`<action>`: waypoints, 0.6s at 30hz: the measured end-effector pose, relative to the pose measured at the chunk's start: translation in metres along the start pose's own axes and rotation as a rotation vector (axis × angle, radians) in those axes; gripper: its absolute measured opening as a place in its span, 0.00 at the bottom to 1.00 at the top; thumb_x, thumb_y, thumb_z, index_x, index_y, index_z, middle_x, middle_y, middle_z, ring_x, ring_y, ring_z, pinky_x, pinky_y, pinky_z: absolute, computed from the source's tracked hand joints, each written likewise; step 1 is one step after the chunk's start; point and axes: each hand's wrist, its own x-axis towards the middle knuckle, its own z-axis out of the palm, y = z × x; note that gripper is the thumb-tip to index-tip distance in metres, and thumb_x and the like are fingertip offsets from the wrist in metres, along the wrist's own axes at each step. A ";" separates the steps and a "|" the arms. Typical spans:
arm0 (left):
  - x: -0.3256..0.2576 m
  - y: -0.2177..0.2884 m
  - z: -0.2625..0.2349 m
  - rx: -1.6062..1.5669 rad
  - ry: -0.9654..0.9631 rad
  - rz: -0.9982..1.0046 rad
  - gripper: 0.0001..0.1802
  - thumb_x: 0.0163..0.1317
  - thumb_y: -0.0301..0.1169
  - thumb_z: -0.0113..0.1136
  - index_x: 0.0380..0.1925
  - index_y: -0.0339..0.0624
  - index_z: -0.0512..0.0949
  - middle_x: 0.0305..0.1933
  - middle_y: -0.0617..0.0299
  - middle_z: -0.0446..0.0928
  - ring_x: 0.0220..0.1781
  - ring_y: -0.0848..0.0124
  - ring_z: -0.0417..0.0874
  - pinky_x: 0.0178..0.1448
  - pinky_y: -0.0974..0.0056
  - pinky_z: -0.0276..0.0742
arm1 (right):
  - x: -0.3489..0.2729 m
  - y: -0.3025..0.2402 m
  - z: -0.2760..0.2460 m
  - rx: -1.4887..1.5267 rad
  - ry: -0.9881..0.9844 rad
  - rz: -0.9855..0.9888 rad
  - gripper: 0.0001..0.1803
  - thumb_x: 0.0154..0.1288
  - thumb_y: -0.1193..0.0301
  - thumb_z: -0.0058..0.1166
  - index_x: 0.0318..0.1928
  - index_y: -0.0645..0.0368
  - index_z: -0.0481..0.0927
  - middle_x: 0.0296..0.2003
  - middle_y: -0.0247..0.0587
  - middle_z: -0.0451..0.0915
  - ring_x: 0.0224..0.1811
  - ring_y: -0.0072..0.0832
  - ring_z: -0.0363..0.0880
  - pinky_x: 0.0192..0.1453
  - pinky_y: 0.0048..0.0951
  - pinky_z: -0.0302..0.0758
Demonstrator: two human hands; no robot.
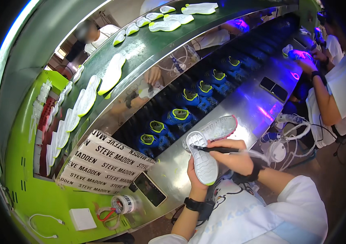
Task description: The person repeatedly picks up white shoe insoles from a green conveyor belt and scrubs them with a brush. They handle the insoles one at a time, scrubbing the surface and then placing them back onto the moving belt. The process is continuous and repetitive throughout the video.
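Observation:
My left hand (197, 179) is closed round the lower edge of a white shoe sole (206, 166) with a yellow-green heel, tilted up over the metal bench. In my right hand (236, 156) is a slim black glue brush (223, 150), with a pale hose trailing off to the right. Its dark tip lies against the sole's inner face, near the upper end. Just behind, a grey-white sole with a pink rim (223, 127) rests on the bench, partly covered by the sole I hold. Both my wrists carry black bands.
Blue shoes (180, 115) with yellow-green collars line a dark conveyor beyond the metal bench (238, 105). White soles (112, 75) lie on the green upper belt (144, 46). Phones (150, 189), a tape roll (123, 204) and coiled hoses (287, 138) are nearby. A co-worker (335, 89) sits at right.

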 end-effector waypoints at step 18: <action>0.018 0.024 0.010 -0.114 -0.285 -0.124 0.34 0.63 0.47 0.46 0.65 0.42 0.56 0.63 0.48 0.62 0.50 0.59 0.70 0.52 0.55 0.72 | 0.007 -0.034 -0.036 0.046 -0.694 0.553 0.12 0.67 0.69 0.47 0.37 0.64 0.81 0.29 0.37 0.81 0.29 0.20 0.80 0.33 0.20 0.76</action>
